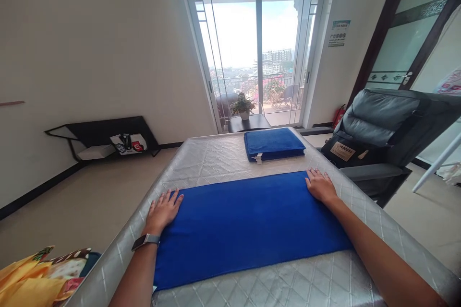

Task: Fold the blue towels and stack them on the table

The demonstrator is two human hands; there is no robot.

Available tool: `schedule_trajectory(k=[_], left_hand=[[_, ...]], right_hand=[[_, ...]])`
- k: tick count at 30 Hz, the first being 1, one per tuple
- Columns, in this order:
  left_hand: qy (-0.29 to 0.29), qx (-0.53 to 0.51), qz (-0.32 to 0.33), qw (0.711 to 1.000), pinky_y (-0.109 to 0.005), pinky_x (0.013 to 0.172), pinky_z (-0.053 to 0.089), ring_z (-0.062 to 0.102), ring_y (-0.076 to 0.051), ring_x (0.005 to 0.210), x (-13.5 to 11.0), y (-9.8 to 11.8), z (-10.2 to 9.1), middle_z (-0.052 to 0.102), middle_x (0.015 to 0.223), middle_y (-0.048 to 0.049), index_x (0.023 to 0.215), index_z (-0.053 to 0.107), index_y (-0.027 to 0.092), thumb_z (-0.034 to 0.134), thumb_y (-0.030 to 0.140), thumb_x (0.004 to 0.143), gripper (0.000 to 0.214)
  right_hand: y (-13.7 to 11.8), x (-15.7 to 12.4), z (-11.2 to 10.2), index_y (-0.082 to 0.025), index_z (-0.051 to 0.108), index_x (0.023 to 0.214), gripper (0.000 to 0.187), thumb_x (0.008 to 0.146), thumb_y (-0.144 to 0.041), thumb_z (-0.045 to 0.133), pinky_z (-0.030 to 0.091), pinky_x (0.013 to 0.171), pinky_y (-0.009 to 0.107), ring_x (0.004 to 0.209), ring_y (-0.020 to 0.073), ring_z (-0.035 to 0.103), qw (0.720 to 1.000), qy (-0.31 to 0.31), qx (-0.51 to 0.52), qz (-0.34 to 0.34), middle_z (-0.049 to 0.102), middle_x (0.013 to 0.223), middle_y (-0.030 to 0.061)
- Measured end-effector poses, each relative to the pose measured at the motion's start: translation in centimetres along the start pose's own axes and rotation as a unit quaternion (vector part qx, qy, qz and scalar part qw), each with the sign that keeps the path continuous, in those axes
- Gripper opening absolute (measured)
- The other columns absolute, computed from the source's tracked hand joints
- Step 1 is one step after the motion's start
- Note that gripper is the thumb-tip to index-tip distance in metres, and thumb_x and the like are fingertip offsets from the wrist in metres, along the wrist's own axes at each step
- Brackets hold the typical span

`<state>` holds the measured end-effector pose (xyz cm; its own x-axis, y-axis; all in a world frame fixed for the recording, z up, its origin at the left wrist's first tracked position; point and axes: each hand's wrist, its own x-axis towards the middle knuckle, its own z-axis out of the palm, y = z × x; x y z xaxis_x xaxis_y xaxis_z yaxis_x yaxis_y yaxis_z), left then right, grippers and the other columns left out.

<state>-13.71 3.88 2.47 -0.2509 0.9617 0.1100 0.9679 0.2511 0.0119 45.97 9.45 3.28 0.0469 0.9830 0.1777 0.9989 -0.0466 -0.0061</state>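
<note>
A long blue towel (248,225) lies spread flat across a silver quilted table (212,158). My left hand (163,210) rests flat at the towel's left end, fingers stretched out, with a watch on the wrist. At the towel's right end my right hand (320,185) lies flat too, fingers apart. Neither hand grips anything. A folded blue towel (273,143) sits at the far end of the table, beyond both hands.
A grey padded chair (382,129) stands right of the table. A potted plant (243,105) sits on a small dark table before the glass balcony door (256,53). A black rack (104,136) leans on the left wall. Colourful cloth (39,276) lies at bottom left.
</note>
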Motion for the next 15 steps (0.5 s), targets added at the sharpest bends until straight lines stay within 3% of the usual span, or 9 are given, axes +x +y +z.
schedule_trajectory(k=[3, 7, 10, 12, 15], left_hand=[[0.057, -0.022, 0.03, 0.998, -0.053, 0.12, 0.021, 0.026, -0.03, 0.149, -0.5, 3.7, -1.4, 0.031, 0.16, -0.0136, 0.151, 0.039, 0.016, 0.022, 0.049, 0.102, 0.062], [0.079, -0.069, 0.223, 0.969, -0.044, 0.119, 0.029, 0.036, -0.024, 0.144, -1.8, 14.6, -2.5, 0.045, 0.153, -0.0118, 0.145, 0.049, 0.016, 0.021, 0.046, 0.104, 0.057], [0.086, -0.041, 0.335, 0.937, -0.05, 0.121, 0.025, 0.033, -0.024, 0.146, -3.0, 22.1, -1.4, 0.044, 0.154, -0.0092, 0.148, 0.044, 0.022, 0.025, 0.043, 0.104, 0.052], [0.075, -0.014, 0.344, 0.936, -0.053, 0.119, 0.026, 0.032, -0.027, 0.147, -3.4, 24.4, -0.2, 0.042, 0.155, -0.0103, 0.149, 0.043, 0.023, 0.025, 0.041, 0.104, 0.052], [0.043, 0.013, 0.317, 0.947, -0.057, 0.116, 0.029, 0.031, -0.03, 0.146, -2.8, 23.2, 1.1, 0.037, 0.157, -0.0112, 0.152, 0.038, 0.024, 0.023, 0.04, 0.104, 0.053]], right_hand=[[-5.3, -0.7, -1.6, -0.008, 0.044, 0.148, 0.056, 0.1, -0.029, 0.026, 0.017, 0.121, 0.043, 0.144, 0.024, 0.034, 0.995, 0.034, 0.05, -0.079, 0.04, 0.155, 0.0137], [-14.8, -2.4, -2.5, -0.011, 0.042, 0.15, 0.059, 0.102, -0.04, 0.025, 0.018, 0.121, 0.039, 0.146, 0.0224, 0.03, 0.962, 0.009, 0.148, -0.229, 0.039, 0.156, 0.0108], [-19.9, -3.4, -1.5, -0.013, 0.04, 0.151, 0.059, 0.1, -0.04, 0.029, 0.017, 0.121, 0.043, 0.148, 0.0237, 0.027, 0.95, -0.044, 0.176, -0.255, 0.037, 0.157, 0.0105], [-21.1, -3.5, -0.6, -0.014, 0.036, 0.153, 0.061, 0.099, -0.041, 0.031, 0.016, 0.122, 0.046, 0.149, 0.0246, 0.024, 0.947, -0.051, 0.19, -0.256, 0.033, 0.159, 0.01], [-18.9, -3.1, 0.3, -0.017, 0.037, 0.153, 0.062, 0.1, -0.046, 0.027, 0.015, 0.122, 0.046, 0.149, 0.0236, 0.024, 0.953, -0.043, 0.203, -0.219, 0.033, 0.159, 0.0081]])
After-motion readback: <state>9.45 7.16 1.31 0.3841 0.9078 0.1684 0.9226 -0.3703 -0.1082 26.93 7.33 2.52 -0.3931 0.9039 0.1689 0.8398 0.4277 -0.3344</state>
